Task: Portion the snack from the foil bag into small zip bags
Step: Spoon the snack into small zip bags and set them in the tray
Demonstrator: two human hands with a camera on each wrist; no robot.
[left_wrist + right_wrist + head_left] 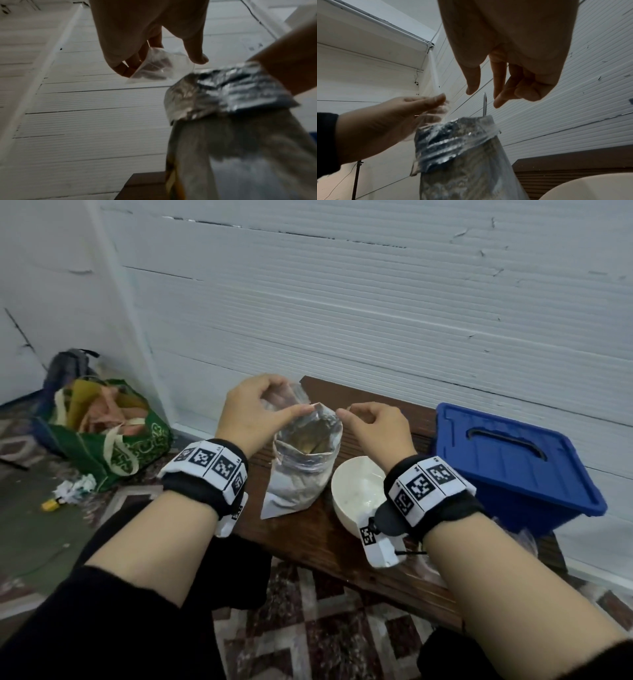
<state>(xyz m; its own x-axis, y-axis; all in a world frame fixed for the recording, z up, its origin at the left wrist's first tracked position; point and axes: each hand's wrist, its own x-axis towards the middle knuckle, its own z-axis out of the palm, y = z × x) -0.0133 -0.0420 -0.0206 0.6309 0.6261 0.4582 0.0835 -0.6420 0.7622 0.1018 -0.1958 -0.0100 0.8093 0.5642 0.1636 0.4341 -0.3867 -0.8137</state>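
Observation:
A silver foil bag (301, 470) stands open on the wooden table (329, 546), its top rolled down, with brownish snack inside. A thin metal handle (484, 104) sticks up out of its mouth. My left hand (253, 412) holds a small clear zip bag (291, 398) just above the far-left rim; the fingers (130, 65) pinch the zip bag (159, 66). My right hand (373, 422) hovers over the right rim. Its thumb and forefinger (498, 94) sit either side of the handle, with a gap on each side. The foil bag (462, 155) fills the lower middle of the right wrist view.
A white bowl (356, 494) sits right of the foil bag, under my right wrist. A blue lidded bin (513, 460) takes up the table's right end. A white ribbed wall runs close behind. A green cloth bag (113, 440) and scraps lie on the floor at left.

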